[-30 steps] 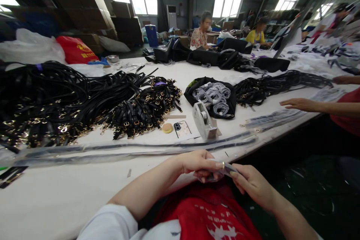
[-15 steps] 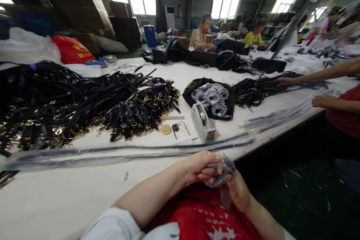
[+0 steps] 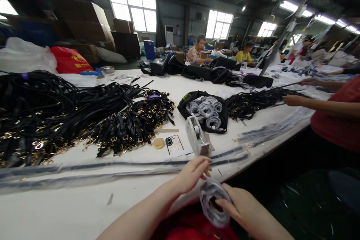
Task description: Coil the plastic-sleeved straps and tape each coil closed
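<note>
At the lower centre of the frame, the right hand (image 3: pixel 242 206) curls its fingers around a coiled, plastic-sleeved black strap (image 3: pixel 212 202) while the left hand (image 3: pixel 194 174) hovers open just above it, likely mid-winding, needing tape from the white dispenser (image 3: pixel 197 138) on the bench (image 3: pixel 70 202).

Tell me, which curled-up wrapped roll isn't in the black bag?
The wrapped roll in the right hand, down by the table edge. The other rolls sit in the black bag.

red bag (image 3: pixel 70 60) | yellow printed characters, too small to read | no other legible text or numbers
</note>
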Tool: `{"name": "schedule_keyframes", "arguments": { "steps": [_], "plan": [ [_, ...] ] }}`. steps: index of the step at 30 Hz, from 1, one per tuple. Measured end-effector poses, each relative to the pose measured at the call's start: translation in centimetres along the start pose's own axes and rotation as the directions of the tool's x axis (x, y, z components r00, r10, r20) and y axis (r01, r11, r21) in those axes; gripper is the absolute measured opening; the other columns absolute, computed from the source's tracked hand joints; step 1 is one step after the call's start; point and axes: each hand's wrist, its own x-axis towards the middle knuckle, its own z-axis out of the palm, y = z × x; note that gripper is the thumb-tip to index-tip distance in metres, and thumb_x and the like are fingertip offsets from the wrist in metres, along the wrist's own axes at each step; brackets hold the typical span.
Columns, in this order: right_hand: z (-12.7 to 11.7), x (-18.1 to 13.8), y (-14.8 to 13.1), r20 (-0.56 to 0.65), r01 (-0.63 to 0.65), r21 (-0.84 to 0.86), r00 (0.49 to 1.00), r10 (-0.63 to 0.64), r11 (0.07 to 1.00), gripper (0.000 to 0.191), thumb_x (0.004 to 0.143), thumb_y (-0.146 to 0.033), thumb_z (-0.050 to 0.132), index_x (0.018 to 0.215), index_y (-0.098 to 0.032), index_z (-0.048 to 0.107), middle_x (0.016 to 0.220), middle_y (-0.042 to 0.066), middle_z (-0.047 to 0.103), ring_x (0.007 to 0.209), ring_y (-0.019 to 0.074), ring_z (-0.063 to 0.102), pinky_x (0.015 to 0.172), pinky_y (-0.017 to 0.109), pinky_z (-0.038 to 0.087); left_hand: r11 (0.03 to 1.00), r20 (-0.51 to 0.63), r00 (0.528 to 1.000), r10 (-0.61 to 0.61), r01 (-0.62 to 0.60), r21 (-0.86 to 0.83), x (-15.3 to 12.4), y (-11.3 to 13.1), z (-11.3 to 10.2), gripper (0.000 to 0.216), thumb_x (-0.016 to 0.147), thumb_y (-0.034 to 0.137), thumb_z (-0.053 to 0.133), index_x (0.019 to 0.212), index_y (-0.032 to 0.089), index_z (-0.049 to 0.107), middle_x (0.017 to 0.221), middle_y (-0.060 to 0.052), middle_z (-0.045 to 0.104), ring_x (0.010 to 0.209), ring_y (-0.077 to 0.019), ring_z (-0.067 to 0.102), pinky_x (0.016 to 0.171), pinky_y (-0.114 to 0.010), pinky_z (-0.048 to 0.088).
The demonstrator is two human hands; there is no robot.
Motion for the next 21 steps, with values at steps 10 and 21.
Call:
{"name": "schedule_keyframes", "arguments": {
  "steps": [10, 21],
  "plan": [
    [1.5, 1.1, 1.6, -0.180, 0.099, 0.150, 0.981, -0.071, 0.984, 0.050, 0.092, -0.055, 0.049, 0.123, -0.017, 0.059, 0.114, 0.013, 0.070, 0.107, 0.0296, 0.064, 0.092, 0.037, 0.050, 0.995, -0.230, 0.968, 0.096, -0.087, 0.048, -0.4, -0.3, 2.7, 0.035, 0.081, 0.048, 0.063, 0.086, 0.013, 0.065, 0.072, -0.001, 0.058, 0.066, -0.0128, 0.048, 0.063, -0.023, 0.040],
    [-0.2, 0.4, -0.4, 0.110, 0.022, 0.111, 0.993, -0.034, 0.994, 0.021, 0.084, -0.035, 0.062, 0.095, -0.019, 0.072, 0.089, 0.002, 0.075, 0.082, 0.0239, 0.068, 0.074, 0.027, 0.051, 0.890, 0.028, 0.999, 0.043, -0.051, 0.454, -2.6, -1.4, 2.3, 0.033, 0.084, 0.045, 0.059, 0.104, 0.020, 0.067, 0.095, -0.006, 0.070, 0.086, -0.0220, 0.061, 0.076, -0.030, 0.045]
  ]
}}
